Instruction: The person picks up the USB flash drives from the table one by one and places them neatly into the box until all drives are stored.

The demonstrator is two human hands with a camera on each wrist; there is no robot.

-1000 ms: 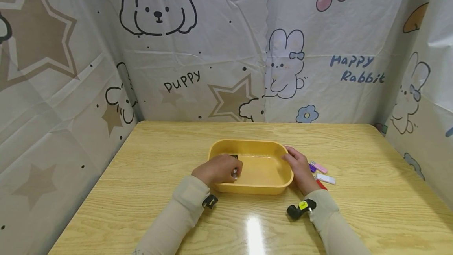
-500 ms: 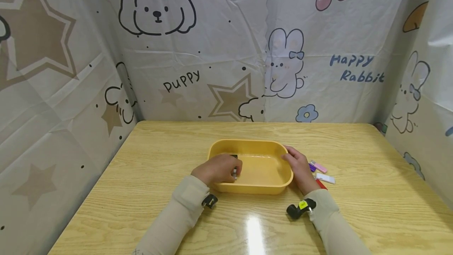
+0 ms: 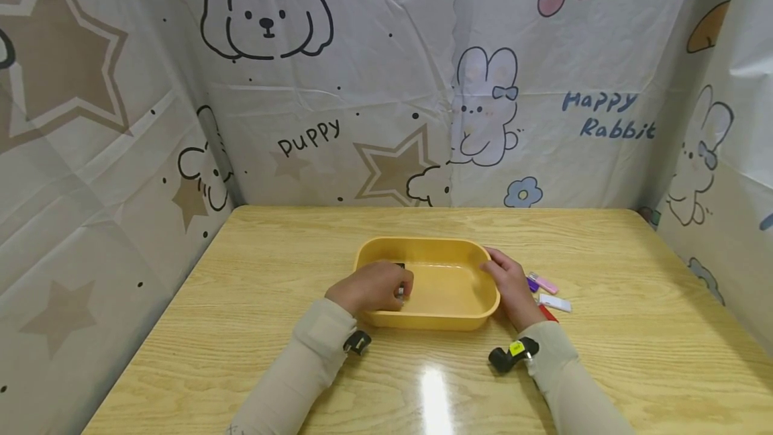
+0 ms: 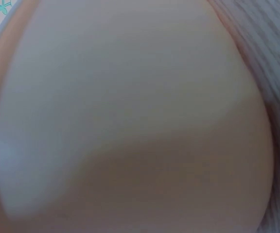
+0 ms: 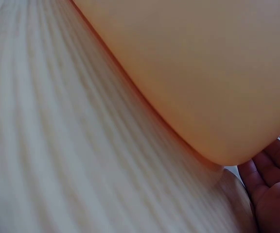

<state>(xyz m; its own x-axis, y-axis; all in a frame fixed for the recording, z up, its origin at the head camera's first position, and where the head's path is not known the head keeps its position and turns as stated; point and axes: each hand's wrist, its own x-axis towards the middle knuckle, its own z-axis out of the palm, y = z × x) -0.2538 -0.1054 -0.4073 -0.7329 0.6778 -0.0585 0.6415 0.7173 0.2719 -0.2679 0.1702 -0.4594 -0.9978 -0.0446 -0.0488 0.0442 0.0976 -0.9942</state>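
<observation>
A yellow plastic basin [image 3: 453,287] stands on the wooden table. My left hand [image 3: 371,285] reaches over its left end, with the fingers curled downward. A small silver-ended piece, which looks like a USB flash drive [image 3: 400,293], shows at the fingertips; most of it is hidden. Just behind these fingers a dark object [image 3: 400,265] peeks out, too covered to identify. My right hand [image 3: 512,287] grips the basin's right end, thumb over the rim and fingers outside. In the left wrist view, the basin wall [image 4: 130,87] fills nearly everything, and the left hand is out of sight.
Right of my right hand lie several USB flash drives: a pink one [image 3: 544,284], a purple one [image 3: 533,285], a white one [image 3: 554,303] and a red piece [image 3: 548,314] partly behind the wrist. A patterned cloth [image 3: 386,86] hangs behind the table.
</observation>
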